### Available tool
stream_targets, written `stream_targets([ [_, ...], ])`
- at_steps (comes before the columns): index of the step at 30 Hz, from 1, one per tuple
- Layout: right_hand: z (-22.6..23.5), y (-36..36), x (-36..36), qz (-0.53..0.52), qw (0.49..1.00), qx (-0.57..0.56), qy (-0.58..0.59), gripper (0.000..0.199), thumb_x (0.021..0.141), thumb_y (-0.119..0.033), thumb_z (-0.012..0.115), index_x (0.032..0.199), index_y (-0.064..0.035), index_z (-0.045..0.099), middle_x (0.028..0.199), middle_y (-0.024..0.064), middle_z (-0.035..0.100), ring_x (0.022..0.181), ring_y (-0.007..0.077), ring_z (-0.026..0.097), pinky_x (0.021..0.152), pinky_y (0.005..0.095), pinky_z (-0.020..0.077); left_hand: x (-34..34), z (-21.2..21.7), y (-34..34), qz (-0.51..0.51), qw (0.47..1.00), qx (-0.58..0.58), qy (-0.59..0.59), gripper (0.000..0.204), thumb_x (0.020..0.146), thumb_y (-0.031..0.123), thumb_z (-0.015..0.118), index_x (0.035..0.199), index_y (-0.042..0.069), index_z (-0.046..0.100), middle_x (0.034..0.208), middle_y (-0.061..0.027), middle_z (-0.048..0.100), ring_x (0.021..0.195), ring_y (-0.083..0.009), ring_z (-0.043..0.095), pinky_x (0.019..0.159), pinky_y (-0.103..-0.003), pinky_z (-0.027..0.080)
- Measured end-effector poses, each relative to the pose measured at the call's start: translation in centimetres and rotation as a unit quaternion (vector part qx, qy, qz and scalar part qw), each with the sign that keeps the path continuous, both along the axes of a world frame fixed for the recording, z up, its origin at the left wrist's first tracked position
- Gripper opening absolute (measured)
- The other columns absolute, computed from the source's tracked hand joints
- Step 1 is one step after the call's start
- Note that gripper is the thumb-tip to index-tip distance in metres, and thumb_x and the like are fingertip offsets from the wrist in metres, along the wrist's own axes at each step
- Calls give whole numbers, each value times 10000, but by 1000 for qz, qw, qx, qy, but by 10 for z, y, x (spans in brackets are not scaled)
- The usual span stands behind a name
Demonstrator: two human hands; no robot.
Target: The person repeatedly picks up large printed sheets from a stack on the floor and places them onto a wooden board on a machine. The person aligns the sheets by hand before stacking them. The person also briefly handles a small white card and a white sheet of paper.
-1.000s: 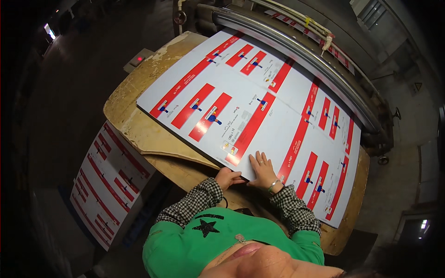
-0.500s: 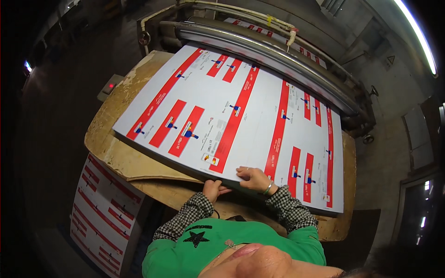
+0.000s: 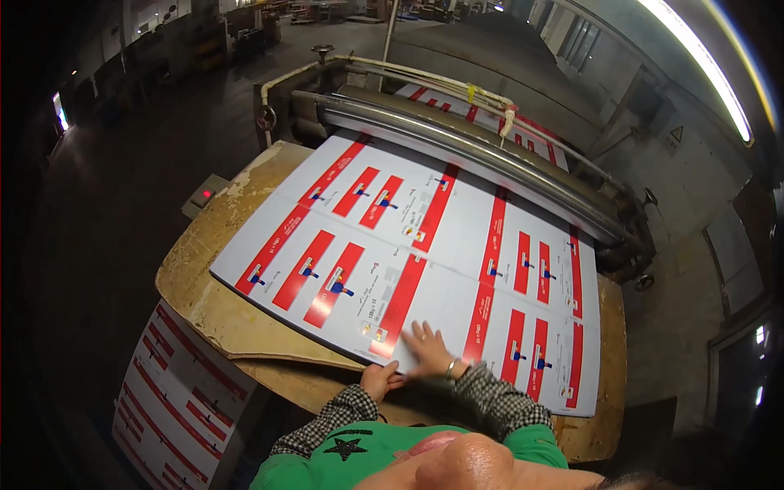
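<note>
My right hand (image 3: 426, 349) lies flat, fingers spread, on the printed sheet (image 3: 425, 261) on the worn wooden table (image 3: 214, 306), my left hand (image 3: 380, 380) pinching its near edge, the steel roller (image 3: 474, 155) beyond, another stack (image 3: 175, 396) down left.

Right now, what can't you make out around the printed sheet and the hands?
Head view:
- Left hand: fingertips hidden under the printed sheet edge.
- Right hand: motion-blurred.
- Sheet's far edge: hidden under the steel roller.
- Stack of sheets: cut off by the dark rim.
</note>
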State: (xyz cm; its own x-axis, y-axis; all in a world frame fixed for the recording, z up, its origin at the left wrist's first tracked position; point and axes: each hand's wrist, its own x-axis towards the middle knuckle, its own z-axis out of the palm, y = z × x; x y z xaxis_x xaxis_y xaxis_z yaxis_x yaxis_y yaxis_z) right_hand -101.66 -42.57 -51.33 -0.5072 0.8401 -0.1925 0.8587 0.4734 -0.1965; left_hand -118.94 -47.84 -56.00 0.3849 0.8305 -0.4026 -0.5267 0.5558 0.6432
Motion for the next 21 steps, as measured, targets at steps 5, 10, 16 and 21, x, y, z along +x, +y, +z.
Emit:
stream_targets([
  [5,29,-25,6,46,999,-17,-20,964,596,-350,764,1391,-113,274,1446,232,195,1292,452,245,985,585,301,-1,2,-9,-15,999,17,23,291,838,63,585,1081,-86,525,1027,-174,606,936,-261,619,785,-377,547],
  [10,72,-9,37,9,971,-145,192,482,713,-170,630,1163,-18,548,1240,174,526,1006,298,586,862,349,475,-7,12,-13,-15,999,-11,-32,265,822,62,599,1031,-95,553,1013,-151,616,919,-225,619,806,-362,528],
  [16,95,-31,34,-17,959,-56,277,373,724,-112,613,1080,1,607,1187,144,582,959,234,630,812,292,506,3,-31,-9,-99,938,-27,332,270,849,22,412,1048,-133,509,1024,-186,594,864,-315,626,758,-437,543],
  [21,35,-20,42,-7,967,-72,246,399,689,-150,654,1060,-6,620,1194,147,578,984,215,617,830,280,492,10,9,-9,20,999,-25,5,313,905,83,418,1152,-109,440,1096,-207,564,972,-350,604,819,-446,538],
])
